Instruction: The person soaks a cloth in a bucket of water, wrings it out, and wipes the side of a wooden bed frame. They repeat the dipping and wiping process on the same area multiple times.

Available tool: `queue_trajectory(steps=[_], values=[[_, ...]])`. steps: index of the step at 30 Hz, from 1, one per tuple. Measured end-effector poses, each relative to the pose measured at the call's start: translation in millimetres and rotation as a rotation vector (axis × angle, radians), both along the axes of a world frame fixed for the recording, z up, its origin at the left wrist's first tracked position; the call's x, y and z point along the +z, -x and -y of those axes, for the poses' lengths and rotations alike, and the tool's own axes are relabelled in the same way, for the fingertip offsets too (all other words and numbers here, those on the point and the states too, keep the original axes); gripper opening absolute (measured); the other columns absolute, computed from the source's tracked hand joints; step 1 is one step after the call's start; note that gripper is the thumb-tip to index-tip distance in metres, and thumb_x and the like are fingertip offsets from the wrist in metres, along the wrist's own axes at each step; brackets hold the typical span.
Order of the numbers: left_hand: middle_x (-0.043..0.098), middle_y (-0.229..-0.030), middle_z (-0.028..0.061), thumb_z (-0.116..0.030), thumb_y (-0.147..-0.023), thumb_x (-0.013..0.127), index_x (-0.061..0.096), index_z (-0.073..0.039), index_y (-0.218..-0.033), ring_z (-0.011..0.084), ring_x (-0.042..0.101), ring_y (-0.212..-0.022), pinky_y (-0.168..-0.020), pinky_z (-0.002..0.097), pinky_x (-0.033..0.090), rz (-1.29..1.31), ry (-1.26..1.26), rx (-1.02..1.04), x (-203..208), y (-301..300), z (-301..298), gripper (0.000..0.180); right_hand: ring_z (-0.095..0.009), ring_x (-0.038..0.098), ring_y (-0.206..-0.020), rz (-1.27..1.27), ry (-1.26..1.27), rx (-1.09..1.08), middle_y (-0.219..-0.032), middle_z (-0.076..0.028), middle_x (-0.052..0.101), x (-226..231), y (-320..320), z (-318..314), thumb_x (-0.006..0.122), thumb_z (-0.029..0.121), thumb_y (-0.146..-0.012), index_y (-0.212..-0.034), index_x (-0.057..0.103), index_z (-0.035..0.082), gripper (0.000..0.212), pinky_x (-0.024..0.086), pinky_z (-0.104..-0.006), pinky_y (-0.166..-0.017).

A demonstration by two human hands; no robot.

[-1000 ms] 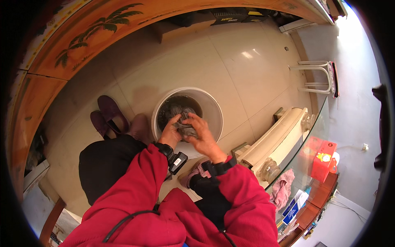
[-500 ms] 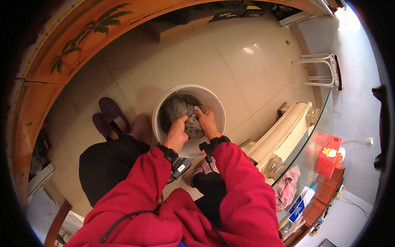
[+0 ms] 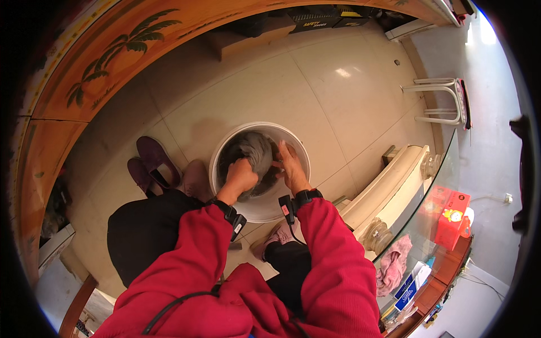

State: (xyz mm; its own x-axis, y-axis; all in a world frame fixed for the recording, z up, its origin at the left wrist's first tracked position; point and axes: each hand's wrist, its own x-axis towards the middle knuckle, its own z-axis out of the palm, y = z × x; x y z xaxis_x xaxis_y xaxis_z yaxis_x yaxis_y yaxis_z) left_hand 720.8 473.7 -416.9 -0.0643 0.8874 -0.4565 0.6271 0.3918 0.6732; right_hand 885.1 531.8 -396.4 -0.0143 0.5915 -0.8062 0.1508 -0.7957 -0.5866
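Observation:
A white bucket [image 3: 302, 147] with dark water in it stands on the floor in front of me. Wet grey cloth [image 3: 258, 151] hangs bunched in the bucket's mouth, its lower part down in the water. My left hand [image 3: 240, 176] is closed around the near side of the cloth, thumb side up. Beside it, over the bucket's right half, my right hand [image 3: 292, 167] is open with its fingers apart, and it holds nothing. The fingertips of the right hand come close to the cloth; whether they touch it I cannot tell.
Dark purple shoes [image 3: 159, 160] lie left of the bucket. A cream table base [image 3: 389, 186] under a glass top stands to the right, with a pink cloth [image 3: 394, 265] and a red box [image 3: 452, 217] beyond. A white-legged stool [image 3: 445, 101] is by the wall.
My right hand has let go of the cloth and opened, its fingers now apart. The cloth has shifted up and hangs from my left hand, which has turned slightly.

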Motion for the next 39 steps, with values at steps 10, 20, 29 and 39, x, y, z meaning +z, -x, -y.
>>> queue_trajectory(steps=[10,20,29,39], values=[[0.062,-0.109,0.0118,-0.015,-0.074,0.065,0.067,-0.006,-0.109,0.0320,0.047,-0.119,-0.106,0.0668,0.026,-0.147,-0.074,-0.497,4.5,3.9,12.9,0.036,-0.028,0.066,-0.085,0.153,-0.099,-0.090,-0.102,-0.017,0.067,-71.5,14.3,17.0,0.069,0.002,-0.076,-0.118,0.056,-0.008,0.046,0.055,-0.0390,-0.074],[0.061,-0.113,0.0148,-0.018,-0.079,0.060,0.060,0.003,-0.113,0.0266,0.057,-0.104,-0.092,0.0378,0.044,0.835,0.600,1.182,12.1,5.3,-6.8,0.039,-0.035,0.063,-0.096,0.531,-0.566,0.267,-0.099,-0.021,0.065,-88.0,23.5,19.3,0.072,0.004,-0.071,-0.114,0.056,-0.004,0.046,0.051,-0.0389,-0.085],[0.034,-0.150,0.0081,-0.052,-0.086,0.061,0.036,-0.020,-0.145,0.0430,0.029,-0.136,-0.096,0.0793,0.014,0.877,0.854,1.268,-5.1,1.7,6.5,0.071,-0.030,0.065,-0.096,0.039,-0.038,0.159,-0.104,-0.021,0.067,-40.9,20.4,2.9,0.064,0.003,-0.072,-0.119,0.055,-0.009,0.050,0.050,-0.0337,-0.085],[0.060,-0.125,0.0072,-0.061,-0.091,0.053,0.055,-0.011,-0.129,0.0225,0.057,-0.115,-0.097,0.0410,0.046,1.518,0.407,0.909,62.8,9.6,12.3,0.063,-0.040,0.056,-0.097,0.205,-0.742,0.952,-0.100,-0.023,0.054,100.8,27.0,46.0,0.073,0.009,-0.071,-0.118,0.054,0.003,0.051,0.047,-0.0441,-0.083]])
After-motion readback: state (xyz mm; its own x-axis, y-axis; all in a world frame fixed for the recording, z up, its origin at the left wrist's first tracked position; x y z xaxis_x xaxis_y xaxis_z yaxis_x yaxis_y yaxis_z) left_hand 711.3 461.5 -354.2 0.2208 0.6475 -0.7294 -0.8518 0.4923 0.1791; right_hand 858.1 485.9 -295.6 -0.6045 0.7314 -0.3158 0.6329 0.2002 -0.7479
